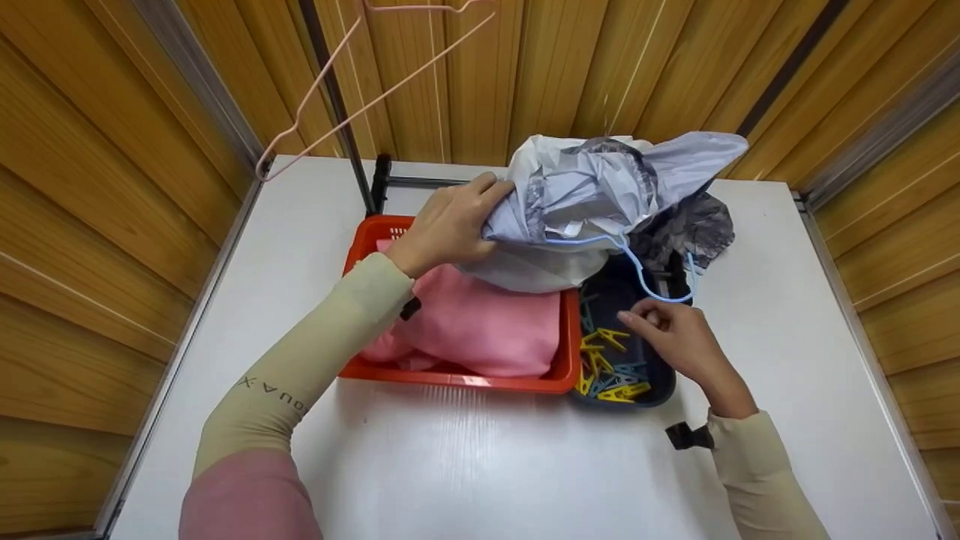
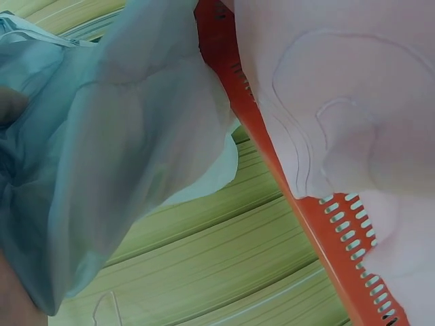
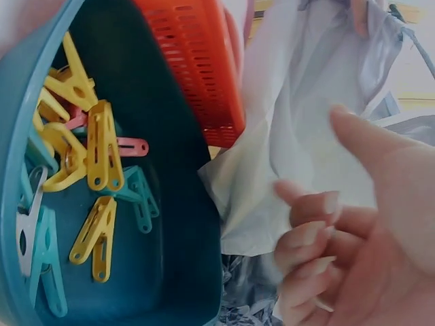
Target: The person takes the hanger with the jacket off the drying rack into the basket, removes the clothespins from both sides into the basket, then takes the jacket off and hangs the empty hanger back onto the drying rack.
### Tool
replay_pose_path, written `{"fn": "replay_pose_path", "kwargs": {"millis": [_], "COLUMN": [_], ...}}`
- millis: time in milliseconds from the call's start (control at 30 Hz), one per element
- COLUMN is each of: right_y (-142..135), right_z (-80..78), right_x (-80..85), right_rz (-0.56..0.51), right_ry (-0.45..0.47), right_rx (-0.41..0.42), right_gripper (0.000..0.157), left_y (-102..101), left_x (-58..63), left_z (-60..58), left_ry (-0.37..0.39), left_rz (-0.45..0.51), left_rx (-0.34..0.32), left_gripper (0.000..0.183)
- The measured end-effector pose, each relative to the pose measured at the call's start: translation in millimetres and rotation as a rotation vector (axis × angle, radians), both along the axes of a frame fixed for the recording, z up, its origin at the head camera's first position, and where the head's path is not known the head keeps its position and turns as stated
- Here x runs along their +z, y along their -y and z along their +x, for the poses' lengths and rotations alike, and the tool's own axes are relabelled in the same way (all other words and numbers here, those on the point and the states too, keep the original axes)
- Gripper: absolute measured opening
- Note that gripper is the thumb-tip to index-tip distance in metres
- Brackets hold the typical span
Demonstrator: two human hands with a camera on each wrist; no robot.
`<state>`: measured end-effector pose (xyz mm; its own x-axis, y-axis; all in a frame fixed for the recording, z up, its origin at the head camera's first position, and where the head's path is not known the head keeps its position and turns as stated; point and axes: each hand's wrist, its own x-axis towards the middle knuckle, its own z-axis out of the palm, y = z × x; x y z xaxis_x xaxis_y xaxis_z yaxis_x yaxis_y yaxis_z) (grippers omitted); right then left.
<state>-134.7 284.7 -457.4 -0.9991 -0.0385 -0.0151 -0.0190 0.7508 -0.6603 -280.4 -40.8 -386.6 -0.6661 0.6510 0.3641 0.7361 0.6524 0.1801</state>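
Note:
My left hand [image 1: 454, 221] grips the edge of a pale grey-and-white garment [image 1: 577, 191], bunched above the baskets, with a dark patterned part [image 1: 686, 225] hanging at its right. A light blue hanger [image 1: 636, 270] shows under the garment, its curved end pointing down. Just below that end is my right hand [image 1: 679, 337], above the dark blue bin [image 1: 664, 379]. In the right wrist view its fingers [image 3: 309, 234] curl loosely with the thumb apart, and nothing is between them. Yellow, teal and pink clothespins [image 3: 103, 146] lie in the bin.
A red plastic basket [image 1: 465, 381] holding folded pink cloth [image 1: 495, 330] stands left of the bin on the white table [image 1: 450, 465]. A pink hanger [image 1: 390, 94] hangs at the upper left, by a dark upright pole [image 1: 349, 142]. Wood-patterned panels [image 1: 555, 75] enclose the table.

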Motion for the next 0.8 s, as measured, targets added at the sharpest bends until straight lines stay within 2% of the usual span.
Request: {"fn": "replay_pose_path", "kwargs": {"millis": [200,333,500,600,800], "right_y": [5,14,24,24,16], "right_z": [1.5,7.2,14.0,13.7,9.0], "right_x": [9.7,27.4,47.4,48.0,36.6], "right_rz": [-0.123,-0.214,-0.362,-0.466,-0.627], "right_ry": [-0.111,-0.172,-0.261,-0.284,-0.306], "right_rx": [-0.063,-0.09,-0.053,-0.039,0.02], "right_gripper": [0.028,0.036,0.046,0.049,0.053], "left_y": [-2,-2,-2,-2,-5], "left_x": [-0.8,-1.2,-1.9,-2.7,-4.5], "left_z": [0.3,0.1,0.6,1.6,3.8], "left_ry": [-0.031,-0.041,-0.054,-0.085,-0.152], "left_rz": [-0.007,-0.01,-0.021,-0.019,-0.027], "left_rx": [0.015,0.035,0.053,0.054,0.066], "left_gripper": [0.059,0.059,0.057,0.054,0.053]}}
